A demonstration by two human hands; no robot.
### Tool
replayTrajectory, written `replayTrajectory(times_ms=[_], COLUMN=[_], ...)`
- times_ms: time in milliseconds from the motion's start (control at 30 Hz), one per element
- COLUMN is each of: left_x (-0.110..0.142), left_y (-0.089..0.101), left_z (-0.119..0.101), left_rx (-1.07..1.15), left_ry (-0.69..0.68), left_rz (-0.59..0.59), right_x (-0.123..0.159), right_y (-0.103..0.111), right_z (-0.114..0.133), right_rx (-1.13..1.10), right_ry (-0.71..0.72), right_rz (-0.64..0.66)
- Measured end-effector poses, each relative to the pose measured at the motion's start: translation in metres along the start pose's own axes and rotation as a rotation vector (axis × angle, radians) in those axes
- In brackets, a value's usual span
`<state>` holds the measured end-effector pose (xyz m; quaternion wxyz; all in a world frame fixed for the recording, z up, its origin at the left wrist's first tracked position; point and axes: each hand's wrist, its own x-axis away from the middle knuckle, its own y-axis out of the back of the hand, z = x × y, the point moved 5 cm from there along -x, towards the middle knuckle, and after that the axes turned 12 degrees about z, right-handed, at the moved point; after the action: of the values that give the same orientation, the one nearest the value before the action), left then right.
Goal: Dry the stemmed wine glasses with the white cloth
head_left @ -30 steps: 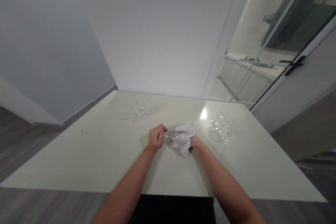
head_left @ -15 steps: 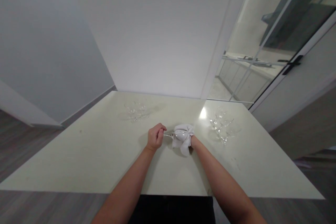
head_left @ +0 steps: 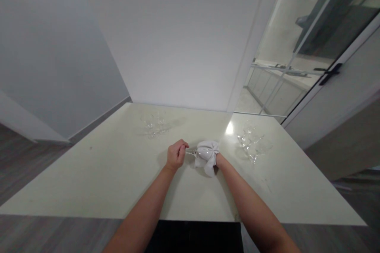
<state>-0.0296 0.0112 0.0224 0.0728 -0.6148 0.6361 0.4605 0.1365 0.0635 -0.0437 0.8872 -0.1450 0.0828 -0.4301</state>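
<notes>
Table (head_left: 97, 182): pale, glossy
Left glasses (head_left: 154, 125): clear, clustered near far edge
Right glasses (head_left: 251, 142): clear, clustered
Small spot (head_left: 90, 148): left side

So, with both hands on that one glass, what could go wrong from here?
The left hand grips the stemmed glass at its stem end while the right hand is at the white cloth around the bowl, so opposing twists might snap the thin stem. The glass could also slip within the cloth. An outward swing of the right hand might knock the clear glassware beside it.
</notes>
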Motion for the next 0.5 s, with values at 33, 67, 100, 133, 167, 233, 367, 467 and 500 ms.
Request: replayTrajectory(times_ms=[33,67,100,133,167,233,367,467,500], left_x=[0.000,0.000,0.000,0.000,0.000,0.000,0.000,0.000,0.000], left_y=[0.000,0.000,0.000,0.000,0.000,0.000,0.000,0.000,0.000], left_z=[0.000,0.000,0.000,0.000,0.000,0.001,0.003,0.002,0.002], left_rx=[0.001,0.001,0.000,-0.001,-0.001,-0.002,0.005,0.010,0.007], left_ry=[0.000,-0.001,0.000,0.001,0.003,0.012,0.035,0.043,0.044], left_rz=[0.001,0.001,0.003,0.004,0.006,0.007,-0.008,-0.015,-0.012], right_x=[0.000,0.001,0.002,0.004,0.005,0.008,0.012,0.011,0.011], right_y=[-0.001,-0.002,-0.002,-0.002,-0.002,-0.001,0.000,0.000,0.000], right_z=[0.001,0.003,0.004,0.005,0.006,0.007,0.009,0.009,0.009], right_rx=[0.005,0.010,0.017,0.029,0.046,0.083,0.122,0.126,0.118], right_ry=[-0.007,-0.010,-0.012,-0.014,-0.014,-0.016,0.000,0.007,0.007], right_rz=[0.005,0.007,0.005,-0.001,-0.013,-0.046,-0.074,-0.056,-0.055])
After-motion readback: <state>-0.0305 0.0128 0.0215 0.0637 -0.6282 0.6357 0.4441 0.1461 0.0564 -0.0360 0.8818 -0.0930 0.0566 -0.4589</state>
